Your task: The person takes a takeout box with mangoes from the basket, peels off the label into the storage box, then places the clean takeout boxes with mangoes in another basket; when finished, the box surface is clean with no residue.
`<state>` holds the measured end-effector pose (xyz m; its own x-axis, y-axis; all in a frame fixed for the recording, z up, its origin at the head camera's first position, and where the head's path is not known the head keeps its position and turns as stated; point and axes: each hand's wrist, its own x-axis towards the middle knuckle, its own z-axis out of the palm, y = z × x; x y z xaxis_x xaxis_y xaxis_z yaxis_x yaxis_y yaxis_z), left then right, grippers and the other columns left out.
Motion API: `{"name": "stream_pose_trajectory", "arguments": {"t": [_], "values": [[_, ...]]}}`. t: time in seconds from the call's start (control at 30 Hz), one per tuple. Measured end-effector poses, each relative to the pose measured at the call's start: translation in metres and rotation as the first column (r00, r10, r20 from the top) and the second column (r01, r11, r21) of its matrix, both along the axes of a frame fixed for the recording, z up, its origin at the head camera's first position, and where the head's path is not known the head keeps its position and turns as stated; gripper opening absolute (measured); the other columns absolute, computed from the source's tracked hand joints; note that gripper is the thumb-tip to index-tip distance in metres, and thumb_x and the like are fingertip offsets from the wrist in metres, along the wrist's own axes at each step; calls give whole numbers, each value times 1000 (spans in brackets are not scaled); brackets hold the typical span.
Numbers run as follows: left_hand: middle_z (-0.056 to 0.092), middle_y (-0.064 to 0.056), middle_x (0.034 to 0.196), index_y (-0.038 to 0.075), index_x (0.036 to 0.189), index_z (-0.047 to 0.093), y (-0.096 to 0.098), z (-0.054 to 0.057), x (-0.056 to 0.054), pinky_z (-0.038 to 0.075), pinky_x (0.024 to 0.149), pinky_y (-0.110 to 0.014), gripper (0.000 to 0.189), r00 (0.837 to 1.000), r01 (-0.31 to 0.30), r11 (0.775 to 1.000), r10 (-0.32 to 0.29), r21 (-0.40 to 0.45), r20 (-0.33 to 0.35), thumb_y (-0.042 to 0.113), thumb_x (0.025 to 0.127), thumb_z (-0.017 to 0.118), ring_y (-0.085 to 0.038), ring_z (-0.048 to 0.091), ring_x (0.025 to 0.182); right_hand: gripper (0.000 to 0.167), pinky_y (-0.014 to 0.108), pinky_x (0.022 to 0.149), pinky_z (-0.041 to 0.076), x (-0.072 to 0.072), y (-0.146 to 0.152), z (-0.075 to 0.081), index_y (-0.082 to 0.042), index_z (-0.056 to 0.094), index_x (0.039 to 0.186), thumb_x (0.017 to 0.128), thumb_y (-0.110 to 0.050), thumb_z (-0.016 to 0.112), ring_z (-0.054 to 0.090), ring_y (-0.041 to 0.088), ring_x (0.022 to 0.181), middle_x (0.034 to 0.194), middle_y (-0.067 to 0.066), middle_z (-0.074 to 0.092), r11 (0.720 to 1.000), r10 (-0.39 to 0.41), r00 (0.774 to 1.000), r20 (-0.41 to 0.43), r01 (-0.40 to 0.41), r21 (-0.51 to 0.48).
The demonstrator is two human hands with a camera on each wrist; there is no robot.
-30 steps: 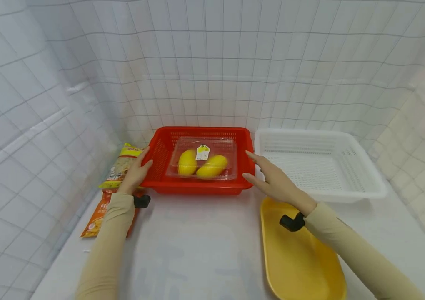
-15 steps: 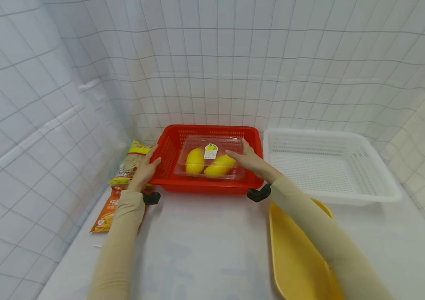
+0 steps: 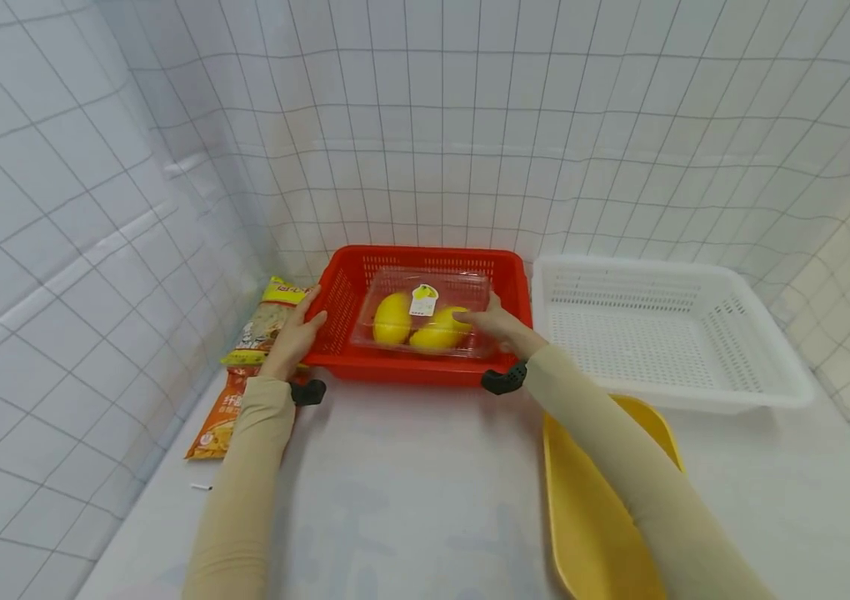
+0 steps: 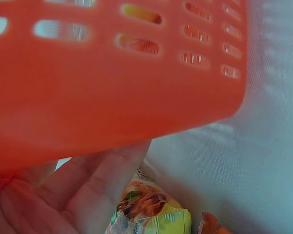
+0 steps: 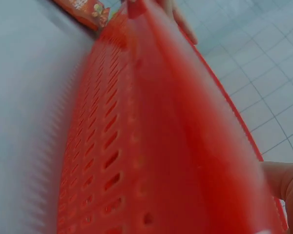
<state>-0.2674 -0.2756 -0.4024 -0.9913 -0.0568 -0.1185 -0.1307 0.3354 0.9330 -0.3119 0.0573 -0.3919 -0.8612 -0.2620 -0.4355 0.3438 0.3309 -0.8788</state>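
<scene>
A red basket (image 3: 395, 370) stands against the back wall, holding a clear plastic box (image 3: 462, 283) with two yellow fruits (image 3: 392, 319) and a white label. My left hand (image 3: 296, 337) grips the basket's left rim, thumb over the inner side. The left wrist view shows its fingers (image 4: 95, 187) under the red rim. My right hand (image 3: 503, 323) reaches over the front right of the basket and holds the right end of the plastic box, thumb on the lid; its other fingertips are mostly hidden. The right wrist view shows only part of this hand (image 5: 288, 187) beyond the rim.
A white basket (image 3: 665, 393) stands right of the red one. Under my right forearm lies a yellow tray (image 3: 582, 517). Two snack packets, one yellow (image 3: 256, 329) and one orange (image 3: 222, 417), lie at the left. White tiled sheeting encloses the back and sides.
My right hand has moved left from the red basket's right rim onto the right end of the plastic box. My left hand has stayed at the left rim. The head view has shifted slightly.
</scene>
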Motion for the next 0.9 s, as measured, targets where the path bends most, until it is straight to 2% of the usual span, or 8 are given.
{"name": "stream_pose_trajectory", "arguments": {"t": [0.17, 0.27, 0.33, 0.43, 0.6, 0.67, 0.73, 0.9], "values": [[18, -17, 152, 28, 154, 10, 1, 2, -1, 37, 100, -49, 58, 1000, -7, 1000, 7, 12, 8, 21, 104, 38, -38, 35, 124, 98, 40, 88, 49, 1, -1, 0, -16, -9, 151, 90, -37, 65, 48, 33, 112, 144, 16, 27, 999, 28, 999, -21, -27, 39], [18, -17, 152, 28, 154, 11, 1, 1, -2, 36, 101, -49, 58, 1000, -6, 1000, 6, 13, 9, 20, 104, 38, -38, 34, 125, 97, 35, 75, 55, 4, 0, 2, -16, -10, 151, 91, -39, 63, 60, 30, 90, 144, 18, 29, 997, 51, 998, -39, -49, 55], [19, -17, 152, 28, 154, 11, 1, 0, -2, 36, 101, -49, 58, 1000, -6, 1000, 6, 13, 10, 20, 104, 38, -38, 35, 125, 97, 33, 70, 55, 5, 1, 5, -16, -12, 151, 92, -39, 61, 63, 30, 77, 145, 20, 28, 995, 67, 996, -62, -62, 75], [18, -17, 153, 27, 154, 10, 1, 0, -2, 37, 100, -50, 58, 1000, -3, 1000, 3, 17, 9, 19, 104, 38, -38, 35, 125, 95, 32, 68, 55, 7, 3, 9, -13, -14, 151, 94, -40, 57, 62, 27, 69, 143, 22, 32, 989, 93, 987, -128, -77, 127], [16, -16, 154, 26, 154, 9, 1, 0, -2, 34, 103, -49, 58, 1000, -1, 1000, 1, 20, 9, 17, 104, 37, -37, 33, 127, 91, 33, 71, 55, 10, 7, 23, -7, -13, 150, 96, -39, 53, 65, 31, 70, 122, 26, 52, 973, 117, 969, -216, -68, 221], [15, -16, 154, 26, 154, 9, 1, 1, -1, 32, 104, -49, 58, 1000, -4, 1000, 4, 12, 10, 17, 104, 37, -36, 31, 128, 90, 33, 73, 55, 11, 10, 30, -7, -12, 150, 96, -41, 52, 67, 33, 73, 125, 27, 51, 969, 109, 968, -227, -53, 240], [15, -15, 154, 27, 154, 10, 1, 2, -1, 31, 105, -49, 58, 1000, -9, 1000, 9, 18, 17, 17, 104, 38, -36, 30, 129, 89, 34, 72, 55, 12, 14, 38, -6, -9, 151, 96, -41, 52, 66, 33, 79, 137, 26, 41, 970, 92, 963, -252, -30, 241], [13, -14, 155, 27, 154, 10, 1, 3, 0, 29, 106, -50, 58, 1000, -6, 1000, 5, 21, 24, 18, 104, 38, -36, 28, 130, 82, 39, 65, 56, 18, 29, 56, -5, -3, 151, 98, -33, 52, 63, 38, 94, 147, 27, 26, 986, 46, 945, -323, 9, 165]]}}
